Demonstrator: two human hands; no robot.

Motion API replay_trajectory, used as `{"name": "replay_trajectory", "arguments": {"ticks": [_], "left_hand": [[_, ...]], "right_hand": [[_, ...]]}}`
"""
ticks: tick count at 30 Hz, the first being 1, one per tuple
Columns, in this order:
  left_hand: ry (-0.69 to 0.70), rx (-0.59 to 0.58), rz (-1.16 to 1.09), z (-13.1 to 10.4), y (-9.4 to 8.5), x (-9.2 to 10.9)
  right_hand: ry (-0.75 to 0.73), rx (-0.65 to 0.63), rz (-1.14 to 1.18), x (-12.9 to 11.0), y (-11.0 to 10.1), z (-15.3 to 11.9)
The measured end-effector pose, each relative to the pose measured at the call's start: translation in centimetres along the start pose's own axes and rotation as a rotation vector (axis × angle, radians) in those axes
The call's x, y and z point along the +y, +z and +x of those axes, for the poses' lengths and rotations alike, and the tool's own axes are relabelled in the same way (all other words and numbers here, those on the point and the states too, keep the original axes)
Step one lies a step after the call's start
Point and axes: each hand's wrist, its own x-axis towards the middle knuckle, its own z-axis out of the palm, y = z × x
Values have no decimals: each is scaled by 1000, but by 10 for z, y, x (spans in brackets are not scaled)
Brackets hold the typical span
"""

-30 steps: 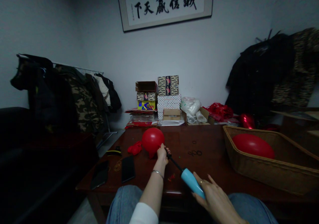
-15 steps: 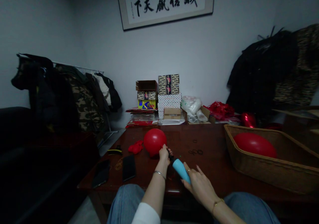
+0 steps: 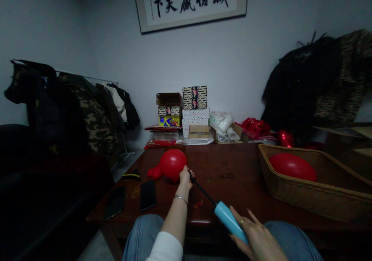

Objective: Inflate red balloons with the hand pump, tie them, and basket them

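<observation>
A round red balloon point(image 3: 173, 165) is above the table's left half, its neck at the fingers of my left hand point(image 3: 186, 177). That hand is closed around the black nozzle end of a hand pump. The light-blue barrel of the pump point(image 3: 231, 222) slants down to the right, with a long black rod showing between barrel and nozzle. My right hand point(image 3: 255, 236) grips the barrel between thumb and palm, some fingers stretched out. Limp red balloons point(image 3: 155, 172) lie just left of the round one.
A wicker basket point(image 3: 314, 203) holding a red balloon point(image 3: 292, 167) stands on the right. Two dark phones point(image 3: 148, 195), yellow bands point(image 3: 135, 191) and dark rings point(image 3: 226, 176) lie on the table point(image 3: 247, 187). Stacked boxes point(image 3: 195, 117) stand at the back.
My right hand has moved down and right with the blue barrel, baring more of the black rod. The view has shifted slightly, and the red balloon appears a little further left.
</observation>
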Motion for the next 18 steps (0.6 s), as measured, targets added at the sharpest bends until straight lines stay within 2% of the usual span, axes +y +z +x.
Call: {"name": "replay_trajectory", "arguments": {"ticks": [6,11,18], "left_hand": [[-9,-28,4,-5,6,-8],[-18,-40,7,-9,9,-18],[-57,-35,7,-3,9,-33]], "right_hand": [[20,34,21,-4,3,8],[32,104,15,-17,7,37],[81,57,-39,-33,7,76]]}}
